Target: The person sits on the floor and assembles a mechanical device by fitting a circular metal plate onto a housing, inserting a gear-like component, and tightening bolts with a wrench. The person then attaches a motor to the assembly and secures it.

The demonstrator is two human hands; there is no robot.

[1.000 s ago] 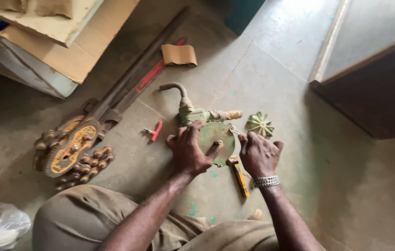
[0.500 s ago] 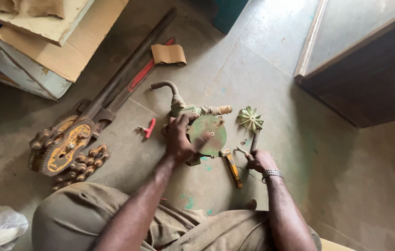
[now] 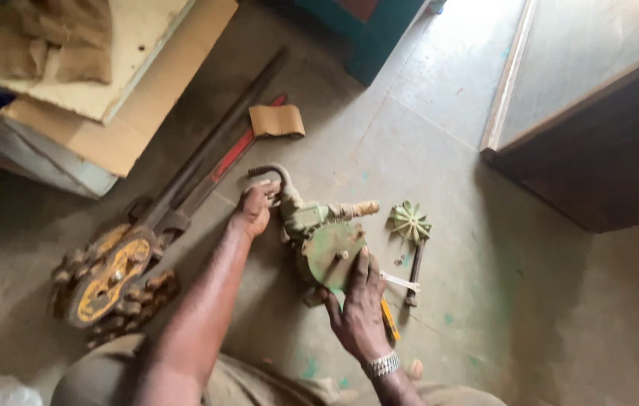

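The concrete floor [image 3: 440, 128] carries everything here, and my view of it has slid since a moment ago — the cardboard sheets [image 3: 109, 68] now fill more of the upper left. Beside them lie the long pipe wrench [image 3: 206, 150] and the rusty chain tool with its yellow plate [image 3: 112, 278], both where they were before. The green hand pump [image 3: 327, 240] lies on the floor between my hands, its round cover facing up. A second ago both my palms sat side by side on that cover; now they have parted. My left hand [image 3: 254, 210] has reached out to the pump's curved metal handle [image 3: 274, 174] and closes its grip around the handle's base. My right hand [image 3: 357, 308] rests spread on the lower edge of the round cover, fingers flat, pressing rather than clenched. The green finned impeller on its shaft [image 3: 409, 225] lies just right of the pump — apart from it, unmoved. A yellow-handled tool [image 3: 389, 322] peeks out under my right hand.
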